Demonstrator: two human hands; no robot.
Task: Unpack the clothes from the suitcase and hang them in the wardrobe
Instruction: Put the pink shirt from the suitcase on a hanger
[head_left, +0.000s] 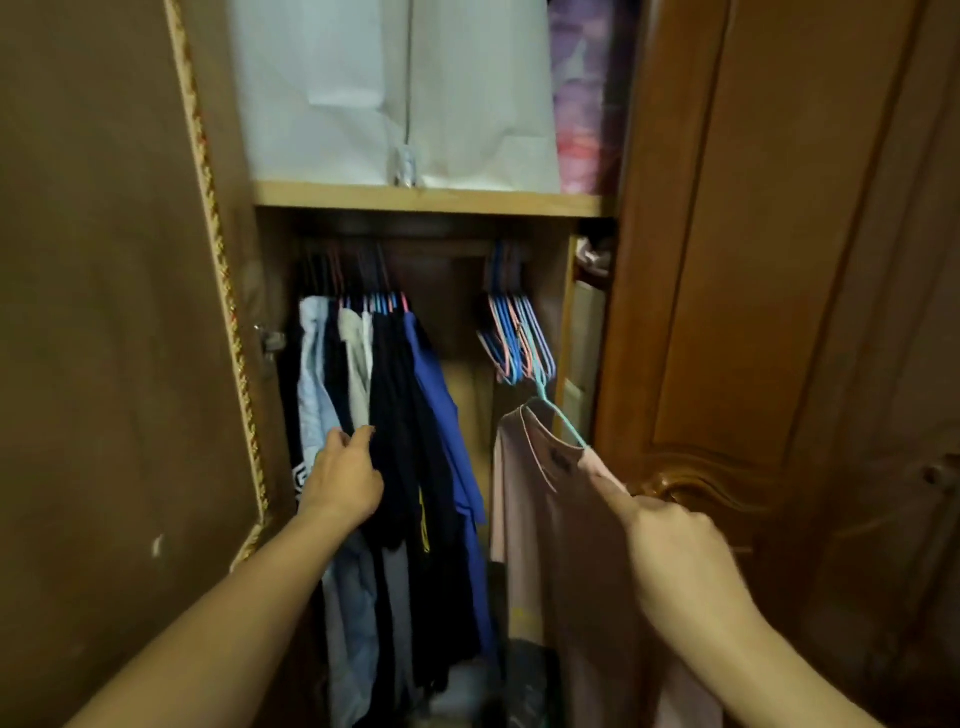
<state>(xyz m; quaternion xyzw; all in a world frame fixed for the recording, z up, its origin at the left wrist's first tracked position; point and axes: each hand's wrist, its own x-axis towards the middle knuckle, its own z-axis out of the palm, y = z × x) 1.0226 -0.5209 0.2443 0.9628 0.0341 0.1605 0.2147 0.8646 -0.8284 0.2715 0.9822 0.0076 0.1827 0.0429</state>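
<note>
Garment: pink shirt, on a teal hanger, hangs before the wardrobe's gap; light, limp.
Right hand: your grip pinches its shoulder.
Left hand: fingers straight, parting the hung clothes.
Hold: take the stiff hanger.

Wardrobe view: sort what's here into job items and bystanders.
Job: pink shirt on teal hanger, gripped by right hand; hung clothes, touched by left hand; empty hangers.
Bystanders: white storage bag on shelf; wardrobe door.
</note>
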